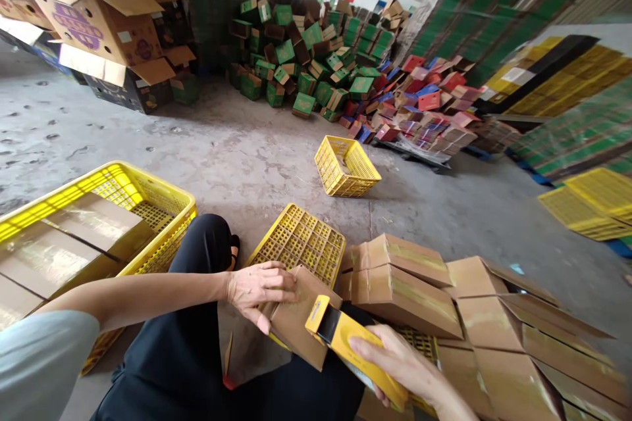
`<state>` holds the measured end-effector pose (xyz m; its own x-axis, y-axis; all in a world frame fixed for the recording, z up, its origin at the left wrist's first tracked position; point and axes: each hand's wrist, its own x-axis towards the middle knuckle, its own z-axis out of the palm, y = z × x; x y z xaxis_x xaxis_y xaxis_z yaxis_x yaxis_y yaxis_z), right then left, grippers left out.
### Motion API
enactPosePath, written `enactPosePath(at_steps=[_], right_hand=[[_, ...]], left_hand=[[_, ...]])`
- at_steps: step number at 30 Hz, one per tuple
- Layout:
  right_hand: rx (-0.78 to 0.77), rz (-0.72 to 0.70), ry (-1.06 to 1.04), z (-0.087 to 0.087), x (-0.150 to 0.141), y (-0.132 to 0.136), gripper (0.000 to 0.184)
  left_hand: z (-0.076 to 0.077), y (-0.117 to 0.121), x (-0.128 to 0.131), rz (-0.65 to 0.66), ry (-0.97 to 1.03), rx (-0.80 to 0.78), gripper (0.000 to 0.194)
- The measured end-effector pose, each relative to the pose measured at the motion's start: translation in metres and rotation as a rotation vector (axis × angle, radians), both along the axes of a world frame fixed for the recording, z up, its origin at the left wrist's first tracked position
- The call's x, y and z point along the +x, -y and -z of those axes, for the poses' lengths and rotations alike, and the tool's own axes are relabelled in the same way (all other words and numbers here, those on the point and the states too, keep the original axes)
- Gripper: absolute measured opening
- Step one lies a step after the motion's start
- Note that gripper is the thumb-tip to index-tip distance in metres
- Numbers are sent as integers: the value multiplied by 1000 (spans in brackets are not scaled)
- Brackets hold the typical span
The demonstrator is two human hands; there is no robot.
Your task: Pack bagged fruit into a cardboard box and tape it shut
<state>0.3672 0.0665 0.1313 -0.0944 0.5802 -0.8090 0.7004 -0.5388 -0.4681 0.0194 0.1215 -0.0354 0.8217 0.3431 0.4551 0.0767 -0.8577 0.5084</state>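
Observation:
A small brown cardboard box [296,325] rests on my lap over an upturned yellow crate [301,240]. My left hand [259,289] lies on the box's top left, fingers pressed on the flap and thumb down its side. My right hand [399,365] grips a yellow tape dispenser [345,342], whose black head touches the box's right edge.
Taped brown boxes [405,289] are stacked to my right. A yellow crate [162,210] with flat taped cartons stands at left. Another yellow crate [345,168] sits on the concrete floor ahead. Heaps of green boxes [306,52] and red boxes [424,102] fill the back. Large cartons [99,33] stand far left.

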Motion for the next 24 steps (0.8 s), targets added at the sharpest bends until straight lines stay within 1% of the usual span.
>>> enactPosePath(at_steps=[2, 5, 8, 12, 15, 19, 24], right_hand=[[-2, -3, -3, -1, 1, 1, 72], [-10, -3, -26, 0, 7, 2, 71], [-16, -24, -56, 4, 13, 2, 71], [-4, -37, -48, 13, 17, 1, 75], [-5, -71, -42, 18, 16, -1, 76], [-14, -100, -92, 19, 16, -2, 72], [-1, -114, -134, 17, 19, 2, 70]], left_hand=[[-7, 4, 6, 24, -4, 25, 94], [-17, 12, 18, 113, -15, 40, 96], [-20, 16, 28, 154, -27, 40, 95], [-12, 9, 27, 142, -64, 63, 90], [-5, 0, 23, 161, -60, 134, 86], [-1, -8, 20, 168, -1, 194, 81], [7, -8, 23, 152, -64, 186, 79]])
